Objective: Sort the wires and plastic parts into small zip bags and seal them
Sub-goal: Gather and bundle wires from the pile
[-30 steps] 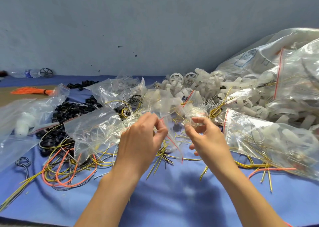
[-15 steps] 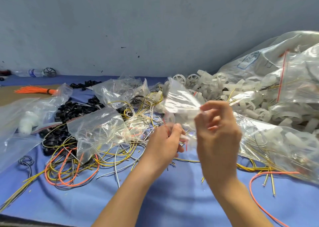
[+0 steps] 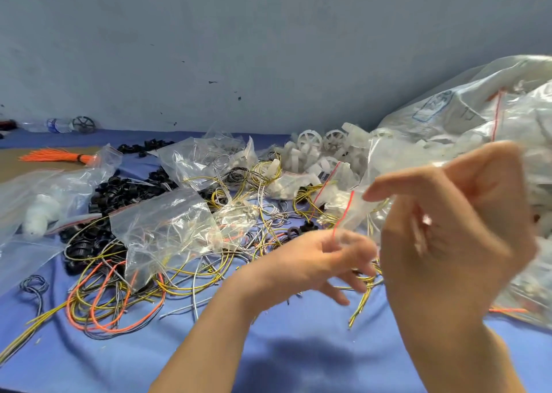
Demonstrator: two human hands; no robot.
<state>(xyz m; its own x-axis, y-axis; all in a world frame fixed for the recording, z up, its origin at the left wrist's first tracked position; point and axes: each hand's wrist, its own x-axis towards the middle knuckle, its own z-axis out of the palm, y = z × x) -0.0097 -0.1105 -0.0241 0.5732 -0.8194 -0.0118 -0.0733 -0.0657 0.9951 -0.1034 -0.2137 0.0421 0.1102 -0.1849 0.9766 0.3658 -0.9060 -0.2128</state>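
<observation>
I hold a small clear zip bag (image 3: 394, 159) with a red seal strip up in front of me, right of centre. My right hand (image 3: 448, 228) is raised and grips its upper part. Lower down, my left hand (image 3: 313, 261) pinches the bottom end of the red strip, its other fingers spread; it is blurred. Loose yellow, orange and grey wires (image 3: 113, 303) lie tangled on the blue cloth (image 3: 268, 348). Black plastic rings (image 3: 119, 189) are heaped at the left, and white plastic wheels (image 3: 310, 141) at the back.
A crumpled clear bag (image 3: 167, 228) lies over the wires at centre left. Another bag with white parts (image 3: 38, 213) is at the far left. Large filled bags (image 3: 478, 114) pile up on the right. An orange wire bundle (image 3: 56, 156) and a bottle (image 3: 50, 125) lie at the back left.
Both hands lifted the small bag off the pile and carried it right. My right hand rose higher, and my left hand slid down to the strip's lower end.
</observation>
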